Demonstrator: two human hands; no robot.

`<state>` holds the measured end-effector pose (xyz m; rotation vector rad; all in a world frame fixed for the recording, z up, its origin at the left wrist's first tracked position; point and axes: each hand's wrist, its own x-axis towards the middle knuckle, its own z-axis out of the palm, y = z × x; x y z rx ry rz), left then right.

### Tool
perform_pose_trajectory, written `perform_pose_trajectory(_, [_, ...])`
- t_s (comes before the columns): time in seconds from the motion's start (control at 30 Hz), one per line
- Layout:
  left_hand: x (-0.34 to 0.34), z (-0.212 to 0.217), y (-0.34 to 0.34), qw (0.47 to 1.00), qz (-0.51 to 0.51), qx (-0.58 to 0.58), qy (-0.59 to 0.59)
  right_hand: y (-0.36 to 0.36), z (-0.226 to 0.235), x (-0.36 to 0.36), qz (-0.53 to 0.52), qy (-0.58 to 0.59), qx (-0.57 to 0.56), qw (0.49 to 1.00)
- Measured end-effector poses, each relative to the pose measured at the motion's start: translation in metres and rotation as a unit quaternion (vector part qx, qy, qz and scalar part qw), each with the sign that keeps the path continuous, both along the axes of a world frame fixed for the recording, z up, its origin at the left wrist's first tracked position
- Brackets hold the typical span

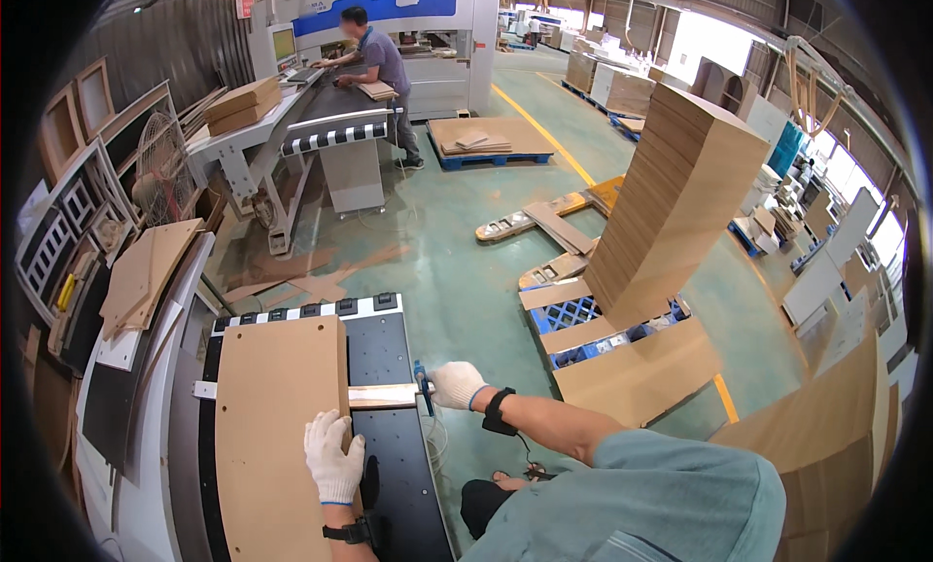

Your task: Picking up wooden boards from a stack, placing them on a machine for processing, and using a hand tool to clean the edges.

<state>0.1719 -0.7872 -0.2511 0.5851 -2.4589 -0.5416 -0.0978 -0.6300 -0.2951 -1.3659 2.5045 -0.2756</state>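
The person stands at a dark machine table (pixel 389 445) with a black-and-white striped far edge. A long brown board (pixel 277 426) lies flat on it, its long axis running away from the person, from the near edge up toward the striped strip.

The left hand (pixel 333 457), in a white glove, rests palm down on the board's right edge, near the person's end. Its fingers are spread flat and pressing, not wrapped round anything.

The right hand (pixel 455 384), also gloved, is further out and to the right, at the table's right edge. It is closed around a small blue handle (pixel 423 387). From that handle a narrow metal bar (pixel 382 397) runs leftward across the table and meets the board's right edge at a right angle, just ahead of the left hand. So the board lies to the left of both hands, and the left hand is the one touching it; the right hand reaches it only through the bar.

On the green floor (pixel 457 270) to the right, a tall leaning stack of boards (pixel 675 202) sits on a blue pallet (pixel 569 314). Further back another person (pixel 374 61) works at a large machine (pixel 389 17).
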Motion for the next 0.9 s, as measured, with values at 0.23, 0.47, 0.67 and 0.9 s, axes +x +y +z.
perform_pose_trajectory(0.23, [-0.004,0.005,0.002,1.0,0.001,-0.013,0.012,-0.001,-0.004,-0.002,0.002,0.01,-0.009,1.0])
perform_pose_trajectory(0.47, [-0.003,0.0,0.002,0.999,0.0,-0.031,0.011,0.002,-0.015,-0.001,-0.003,0.013,-0.027,1.0])
perform_pose_trajectory(0.67, [-0.002,0.001,0.001,0.999,0.0,-0.035,0.017,0.0,-0.007,0.002,-0.007,0.005,-0.024,1.0])
perform_pose_trajectory(0.9, [-0.002,-0.002,0.0,1.0,0.005,-0.013,-0.003,0.001,-0.01,0.001,-0.012,0.008,-0.03,0.999])
